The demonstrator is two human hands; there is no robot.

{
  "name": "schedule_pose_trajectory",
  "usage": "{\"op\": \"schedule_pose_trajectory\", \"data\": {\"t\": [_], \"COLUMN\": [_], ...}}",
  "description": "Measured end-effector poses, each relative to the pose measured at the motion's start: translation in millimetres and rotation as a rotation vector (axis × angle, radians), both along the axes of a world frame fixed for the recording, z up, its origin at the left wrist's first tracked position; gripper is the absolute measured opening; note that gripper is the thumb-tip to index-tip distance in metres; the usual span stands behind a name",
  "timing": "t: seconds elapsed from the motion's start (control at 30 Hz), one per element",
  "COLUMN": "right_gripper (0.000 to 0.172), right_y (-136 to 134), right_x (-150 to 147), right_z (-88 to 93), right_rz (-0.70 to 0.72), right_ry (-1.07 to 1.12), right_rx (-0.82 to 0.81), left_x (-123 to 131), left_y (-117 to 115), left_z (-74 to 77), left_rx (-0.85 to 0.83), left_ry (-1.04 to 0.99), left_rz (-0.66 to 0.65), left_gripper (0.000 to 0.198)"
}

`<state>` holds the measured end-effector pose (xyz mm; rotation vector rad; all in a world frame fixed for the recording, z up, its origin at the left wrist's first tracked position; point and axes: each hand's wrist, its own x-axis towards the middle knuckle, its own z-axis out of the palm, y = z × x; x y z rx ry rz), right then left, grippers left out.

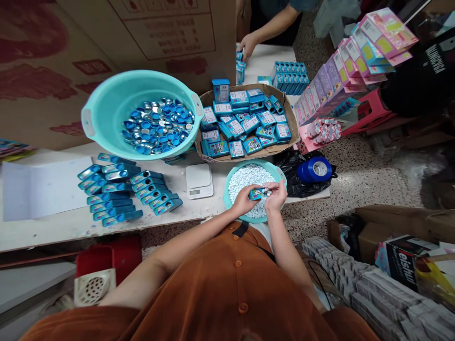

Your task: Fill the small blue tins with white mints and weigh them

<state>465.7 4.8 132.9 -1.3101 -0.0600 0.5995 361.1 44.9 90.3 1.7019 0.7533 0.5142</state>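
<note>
My left hand (pixel 243 201) is closed around a small blue tin (pixel 255 194), which lies tilted on its side over a turquoise bowl (pixel 227 201). The bowl is filled with small white pellets like mints (pixel 249 174). Cupped at the tin's right end, my right hand (pixel 276 195) holds a few white pellets (pixel 266 192) in its curled fingers. A white kitchen scale (pixel 198 178) stands just left of the bowl. Further left, rows of blue tins (pixel 117 189) lie on the table.
A large turquoise basin (pixel 103 104) holds blue and silver caps (pixel 156 125). Beside it, a cardboard tray (pixel 292 125) is heaped with blue tins. Blue tape (pixel 313 169) rests on a black bag (pixel 293 182). Across the table, another person's hand (pixel 249 46) touches blue boxes (pixel 240 71).
</note>
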Motion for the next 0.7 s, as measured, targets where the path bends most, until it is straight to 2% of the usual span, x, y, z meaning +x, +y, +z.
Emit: {"op": "schedule_pose_trajectory", "data": {"t": [0.1,0.3,0.47,0.7], "right_gripper": [0.044,0.043,0.037,0.031], "right_y": [-0.2,2.9,7.7,2.3], "right_x": [-0.7,-3.2,-4.1,-6.1], "right_z": [3.7,13.2,-1.2,-8.2], "right_rz": [-0.014,-0.063,-0.1,-0.056], "right_ry": [-0.001,-0.059,0.04,0.057], "right_rx": [-0.003,0.037,-0.076,-0.058], "left_x": [0.1,-1.0,-4.4,-7.9], "left_y": [-0.5,-3.3,-2.7,-4.7], "left_z": [3.3,7.7,-1.5,-13.1], "left_rx": [0.024,-0.044,-0.073,-0.084], "left_ry": [0.0,-0.103,-0.048,-0.042], "left_rz": [-0.016,0.019,-0.005,-0.011], "left_gripper": [0.041,0.037,0.04,0.038]}}
